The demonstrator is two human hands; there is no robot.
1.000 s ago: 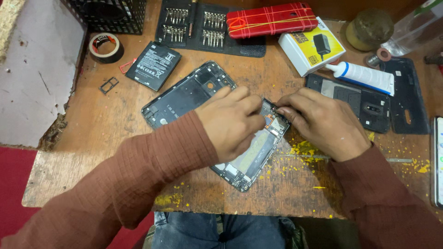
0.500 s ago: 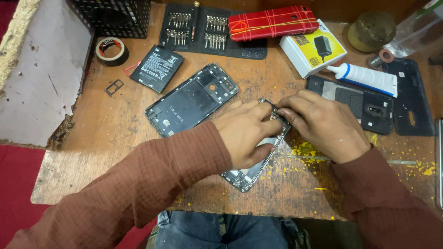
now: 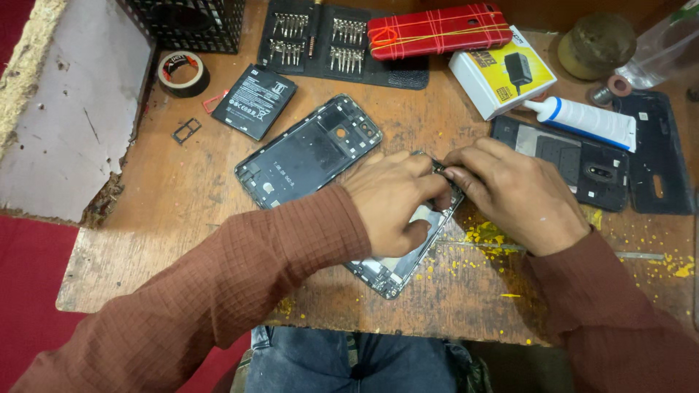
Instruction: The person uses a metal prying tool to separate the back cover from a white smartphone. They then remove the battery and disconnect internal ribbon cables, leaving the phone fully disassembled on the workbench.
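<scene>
Both hands meet at the centre of the wooden desk (image 3: 182,211) over an opened phone body (image 3: 397,266) that lies tilted, its lower end pointing to 7 o'clock. The left hand (image 3: 393,200) presses down on it, fingers curled closed; the right hand (image 3: 513,193) pinches at the phone's top edge, though what it grips is too small to tell. At 10 o'clock from the hands lies a detached back cover (image 3: 309,153), farther on a black battery (image 3: 255,100). At 12 o'clock sits a screwdriver bit set (image 3: 320,36), at 2 o'clock a white tube (image 3: 582,120).
</scene>
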